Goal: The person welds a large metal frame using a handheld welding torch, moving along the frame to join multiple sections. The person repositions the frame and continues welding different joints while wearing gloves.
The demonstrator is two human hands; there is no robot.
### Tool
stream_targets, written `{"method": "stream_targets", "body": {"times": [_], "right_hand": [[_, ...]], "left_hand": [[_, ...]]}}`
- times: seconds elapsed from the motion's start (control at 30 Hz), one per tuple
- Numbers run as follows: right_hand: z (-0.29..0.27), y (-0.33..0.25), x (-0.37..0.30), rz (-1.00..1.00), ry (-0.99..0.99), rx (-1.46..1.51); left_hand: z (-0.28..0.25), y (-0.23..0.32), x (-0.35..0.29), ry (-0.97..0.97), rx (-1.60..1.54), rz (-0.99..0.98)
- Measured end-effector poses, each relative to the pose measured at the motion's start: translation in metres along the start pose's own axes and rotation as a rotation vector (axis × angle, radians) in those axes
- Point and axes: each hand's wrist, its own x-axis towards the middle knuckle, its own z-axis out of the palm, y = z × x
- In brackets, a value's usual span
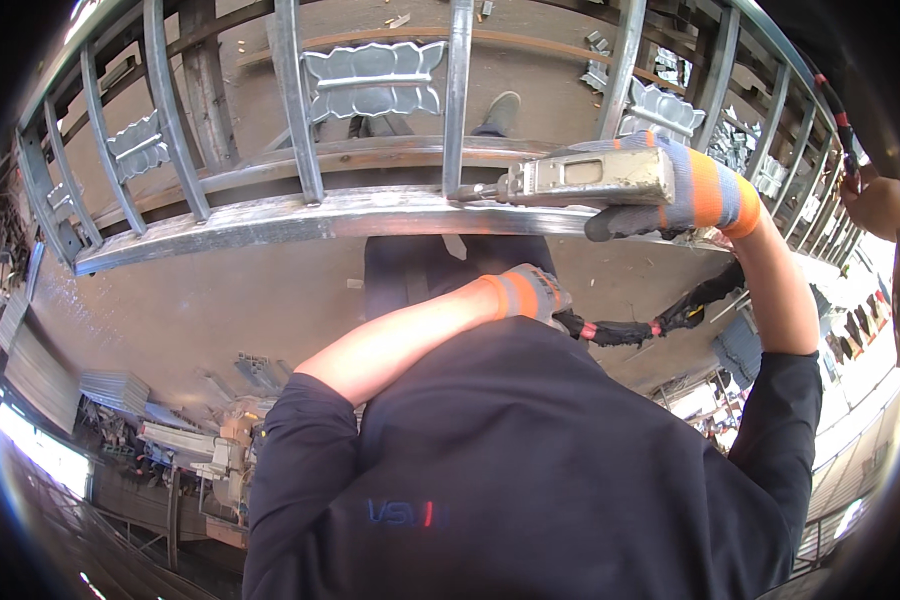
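Note:
My right hand (705, 190), in a grey and orange glove, is closed around a boxy, worn, beige handheld welding gun (600, 175). Its narrow nozzle points left, right by the foot of an upright bar (457, 100) on a metal railing (270, 218); whether it touches cannot be made out. Close to my body, my left hand (533, 290), gloved alike, curls around a black wrapped cable (625, 332) with red bands. That cable runs right and up behind my right forearm. Ornamental silver panels (375, 82) sit between some of the bars.
At the right edge a co-worker's hand (875, 205) is close to the railing's far end. Silver metal pieces (730, 145) lie in a heap beyond the bars. Stacked grey sheets (115, 388) and cartons (232, 445) stand at the lower left. My shoe (503, 112) shows beyond the rail.

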Motion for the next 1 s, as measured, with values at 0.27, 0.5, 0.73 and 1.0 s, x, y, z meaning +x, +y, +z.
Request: {"method": "stream_targets", "body": {"times": [0.27, 0.5, 0.73, 1.0], "right_hand": [[0.002, -0.001, 0.009, -0.281, 0.082, -0.078], [0.0, -0.002, 0.01, -0.16, 0.06, -0.063], [-0.004, -0.001, 0.006, -0.013, 0.021, -0.031], [-0.002, 0.008, 0.002, -0.056, 0.061, 0.007]], "left_hand": [[-0.002, -0.002, 0.001, 0.005, -0.03, 0.013], [-0.01, 0.002, -0.001, -0.046, -0.04, -0.027], [-0.008, 0.0, 0.0, -0.005, -0.028, 0.002], [-0.012, 0.002, 0.003, -0.045, -0.043, -0.017]]}}
